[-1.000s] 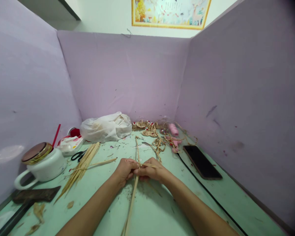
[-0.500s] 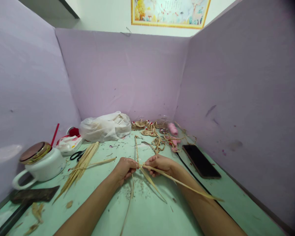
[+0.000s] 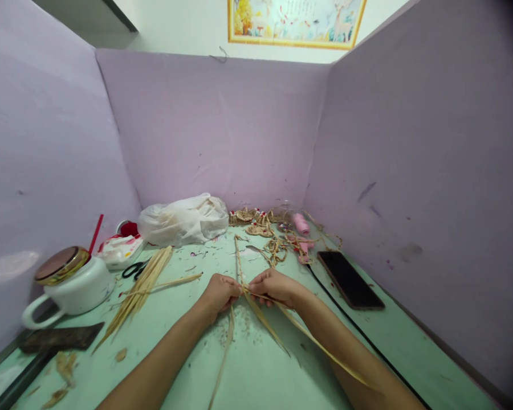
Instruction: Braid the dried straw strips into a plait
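A thin straw braid (image 3: 238,259) lies on the green tabletop and runs down to where my two hands meet. My left hand (image 3: 221,293) pinches the braid's lower end, and one narrow strand (image 3: 222,353) hangs from it toward the table's front. Close beside it, my right hand (image 3: 273,286) is closed in a pinch on straw strands at the same spot. One pale strand (image 3: 265,324) slants down between the hands. A longer straw strand (image 3: 325,348) passes under my right hand and across the right forearm. The fingertips partly hide the crossing of the strands.
Left are a bundle of straw (image 3: 141,290), scissors (image 3: 133,270), a white mug (image 3: 79,287) and a hammer (image 3: 60,337). Behind lie a plastic bag (image 3: 183,221), braided pieces (image 3: 259,222) and pink thread (image 3: 301,224). A phone (image 3: 350,280) and black cable (image 3: 350,320) lie right.
My right hand has moved slightly left, closer to my left hand. The long strand on the right has swung lower, along the forearm. The left hand has barely moved.
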Tool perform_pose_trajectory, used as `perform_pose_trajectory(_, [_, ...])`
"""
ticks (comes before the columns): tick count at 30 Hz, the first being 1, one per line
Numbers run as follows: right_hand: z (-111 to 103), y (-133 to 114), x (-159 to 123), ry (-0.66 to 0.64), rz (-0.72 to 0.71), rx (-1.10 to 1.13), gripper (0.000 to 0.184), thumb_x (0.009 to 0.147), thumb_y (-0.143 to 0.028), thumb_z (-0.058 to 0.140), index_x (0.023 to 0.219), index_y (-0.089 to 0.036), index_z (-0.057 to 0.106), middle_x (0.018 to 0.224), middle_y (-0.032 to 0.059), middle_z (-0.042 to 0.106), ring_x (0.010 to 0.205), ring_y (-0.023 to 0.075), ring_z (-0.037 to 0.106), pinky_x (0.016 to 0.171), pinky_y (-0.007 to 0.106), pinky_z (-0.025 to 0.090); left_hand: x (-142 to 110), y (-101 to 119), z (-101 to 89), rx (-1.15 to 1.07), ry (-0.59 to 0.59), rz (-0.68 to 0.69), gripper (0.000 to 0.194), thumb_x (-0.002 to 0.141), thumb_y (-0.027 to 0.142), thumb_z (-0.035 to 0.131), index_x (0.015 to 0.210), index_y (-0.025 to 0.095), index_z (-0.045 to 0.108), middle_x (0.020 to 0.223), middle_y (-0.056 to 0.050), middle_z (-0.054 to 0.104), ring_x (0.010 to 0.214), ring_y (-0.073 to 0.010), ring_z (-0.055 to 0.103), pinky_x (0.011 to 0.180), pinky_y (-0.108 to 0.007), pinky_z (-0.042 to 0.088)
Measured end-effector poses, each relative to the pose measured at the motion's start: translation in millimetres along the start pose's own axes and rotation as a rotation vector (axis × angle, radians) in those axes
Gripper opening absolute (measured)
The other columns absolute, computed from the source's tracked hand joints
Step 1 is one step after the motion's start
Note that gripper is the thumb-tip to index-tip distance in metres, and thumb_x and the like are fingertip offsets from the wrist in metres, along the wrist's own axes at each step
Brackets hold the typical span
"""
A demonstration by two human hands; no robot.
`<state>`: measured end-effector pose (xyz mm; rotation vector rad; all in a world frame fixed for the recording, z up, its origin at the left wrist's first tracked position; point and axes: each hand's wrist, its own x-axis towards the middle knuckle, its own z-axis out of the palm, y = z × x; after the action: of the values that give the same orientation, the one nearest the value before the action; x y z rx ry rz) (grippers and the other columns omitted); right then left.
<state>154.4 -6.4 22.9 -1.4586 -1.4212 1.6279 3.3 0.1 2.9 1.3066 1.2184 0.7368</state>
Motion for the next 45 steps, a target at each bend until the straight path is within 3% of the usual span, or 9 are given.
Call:
perform_pose_trajectory(4, [1.1, -3.9, -4.2, 0.039, 0.01, 0.001, 0.008, 0.065, -0.008, 0.053, 0.059, -0.012, 0.053, 0.04, -0.0042, 0.052, 0.032, 0.0057, 0.043, 0.034, 0.016, 0.036, -0.1, 0.3, 0.3, -0.007, -0.006, -0.005, 0.008, 0.052, 0.019, 0.053, 0.047, 0.013, 0.052, 0.033, 0.006, 0.035, 0.03, -0.0032, 0.02, 0.033, -0.02, 0.011])
perform_pose_trajectory(12, [-2.6, -1.8, -1.6, -0.035, 0.055, 0.095, 0.012, 0.067, -0.013, 0.052, 0.056, -0.011, 0.053, 0.047, 0.0008, 0.059, 0.035, 0.0073, 0.049, 0.037, 0.018, 0.041, -0.9, 1.5, 0.5, 0.004, -0.013, -0.008, 0.008, 0.053, 0.02, 0.054, 0.048, 0.014, 0.053, 0.034, 0.006, 0.036, 0.03, -0.0033, 0.021, 0.033, -0.019, 0.011])
perform_pose_trajectory(21, [2.9, -7.0, -4.3, 0.08, 0.029, 0.049, 0.012, 0.062, -0.008, 0.053, 0.05, -0.013, 0.053, 0.039, -0.0029, 0.053, 0.031, 0.0076, 0.044, 0.034, 0.019, 0.039, -1.5, 1.7, 1.1, -0.012, 0.002, -0.017, 0.008, 0.052, 0.019, 0.053, 0.048, 0.013, 0.051, 0.034, 0.006, 0.036, 0.03, -0.0032, 0.021, 0.033, -0.019, 0.012])
perform_pose_trajectory(28, [2.2, -7.2, -2.2, 0.126, -0.006, -0.093, 0.009, 0.06, -0.009, 0.054, 0.053, -0.012, 0.057, 0.034, -0.0045, 0.048, 0.028, 0.0046, 0.033, 0.03, 0.017, 0.028, -1.7, 1.9, 1.2, 0.002, 0.003, -0.001, 0.008, 0.053, 0.018, 0.052, 0.048, 0.013, 0.051, 0.033, 0.006, 0.036, 0.03, -0.0033, 0.022, 0.032, -0.019, 0.012])
perform_pose_trajectory(35, [2.5, -1.0, -0.2, 0.157, -0.05, -0.213, 0.015, 0.061, -0.023, 0.057, 0.051, -0.012, 0.058, 0.037, -0.0034, 0.048, 0.032, 0.0038, 0.034, 0.031, 0.016, 0.024, -2.0, 1.6, 1.3, -0.005, -0.01, -0.001, 0.01, 0.053, 0.02, 0.052, 0.046, 0.013, 0.051, 0.033, 0.005, 0.036, 0.029, -0.0029, 0.021, 0.032, -0.019, 0.012])
perform_pose_trajectory(45, [8.2, 4.9, 7.8, 0.29, -0.108, -0.379, 0.009, 0.053, -0.013, 0.052, 0.044, -0.013, 0.055, 0.032, -0.0045, 0.041, 0.033, 0.0051, 0.036, 0.035, 0.017, 0.025, -0.2, 2.3, 4.0, 0.041, 0.003, -0.003, 0.007, 0.051, 0.016, 0.049, 0.045, 0.013, 0.051, 0.031, 0.006, 0.036, 0.027, -0.0029, 0.022, 0.03, -0.018, 0.013])
